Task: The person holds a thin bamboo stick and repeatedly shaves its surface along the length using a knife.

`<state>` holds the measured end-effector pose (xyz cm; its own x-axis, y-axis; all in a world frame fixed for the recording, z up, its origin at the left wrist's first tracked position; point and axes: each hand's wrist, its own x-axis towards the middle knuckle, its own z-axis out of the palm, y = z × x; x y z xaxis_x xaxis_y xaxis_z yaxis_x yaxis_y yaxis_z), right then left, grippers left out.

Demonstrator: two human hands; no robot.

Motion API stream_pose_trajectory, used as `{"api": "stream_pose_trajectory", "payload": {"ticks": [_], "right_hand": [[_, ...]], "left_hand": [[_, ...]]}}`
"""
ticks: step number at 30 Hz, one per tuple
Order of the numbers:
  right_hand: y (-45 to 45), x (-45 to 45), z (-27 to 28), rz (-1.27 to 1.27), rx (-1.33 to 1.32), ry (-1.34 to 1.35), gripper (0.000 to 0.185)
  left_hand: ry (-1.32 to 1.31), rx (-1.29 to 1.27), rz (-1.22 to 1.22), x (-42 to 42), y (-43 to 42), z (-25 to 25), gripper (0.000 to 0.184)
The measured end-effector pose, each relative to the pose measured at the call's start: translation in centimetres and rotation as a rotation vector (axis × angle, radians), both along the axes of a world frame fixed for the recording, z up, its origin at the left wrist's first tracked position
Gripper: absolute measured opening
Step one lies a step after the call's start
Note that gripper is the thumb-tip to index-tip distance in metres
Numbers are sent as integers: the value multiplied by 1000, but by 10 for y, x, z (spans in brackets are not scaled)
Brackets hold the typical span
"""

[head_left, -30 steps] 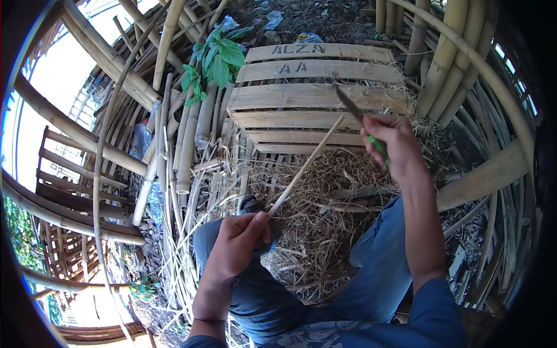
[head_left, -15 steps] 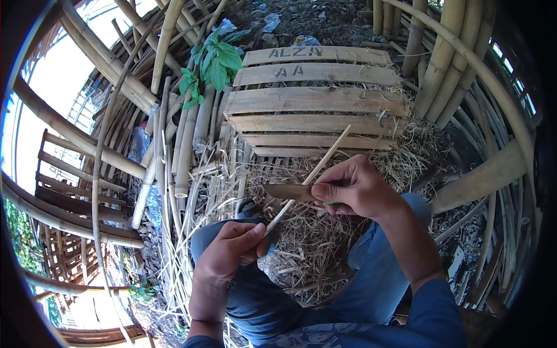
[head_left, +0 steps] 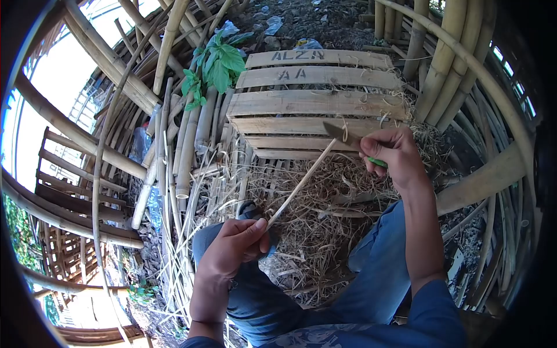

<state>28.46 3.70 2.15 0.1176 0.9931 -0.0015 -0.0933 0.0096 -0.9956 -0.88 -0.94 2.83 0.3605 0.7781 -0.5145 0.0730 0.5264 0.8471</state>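
Evidently, the head view, the only one here, shows whittling in hand: the left hand grips the near end of a pale stick, thumb pressed along it, by the left knee, while the right hand is clenched round the green handle of a knife. The stick slants up and away from the left fist, above a heap of shavings, its free end towards the slatted crate. The blade lies at that free end with a pale curl on it; whether the edge touches the stick, I cannot tell. This looks like the end of a shaving stroke. Another pass would call for setting the edge lower on the stick, at a shallow angle and clear of the left thumb, with the left grip kept firm.
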Motion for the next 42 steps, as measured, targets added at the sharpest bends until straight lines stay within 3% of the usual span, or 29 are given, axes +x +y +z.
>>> {"api": "stream_pose_trajectory", "payload": {"ticks": [4,7,12,19,22,29,31,32,34,38,42], "right_hand": [[15,58,-4,-200,93,96,20],[3,34,-4,-200,66,13,22],[-25,-31,-5,334,-35,1,14],[-20,-46,-5,394,-164,56,21],[-15,-37,-3,367,-193,50,23],[-9,-26,-6,353,-173,7,24],[-6,-23,-5,101,-91,96,24],[0,-8,-7,100,-90,97,24],[16,30,-11,-192,-68,11,24],[2,12,-10,-200,-10,291,23],[-9,-18,-12,-39,22,126,29]], "left_hand": [[-4,-5,-22,-8,-4,5,43],[36,43,44,-4,-6,4,43],[240,400,138,6,-14,-6,31],[489,869,178,20,-20,-20,9],[616,958,208,23,-26,-12,6],[641,1055,151,21,-29,-11,5],[691,1050,164,20,-29,-8,6],[691,1052,163,18,-30,-9,6],[620,1224,331,15,-32,-14,4],[751,1083,213,16,-29,-11,9],[700,1087,172,19,-23,-14,10]]}}
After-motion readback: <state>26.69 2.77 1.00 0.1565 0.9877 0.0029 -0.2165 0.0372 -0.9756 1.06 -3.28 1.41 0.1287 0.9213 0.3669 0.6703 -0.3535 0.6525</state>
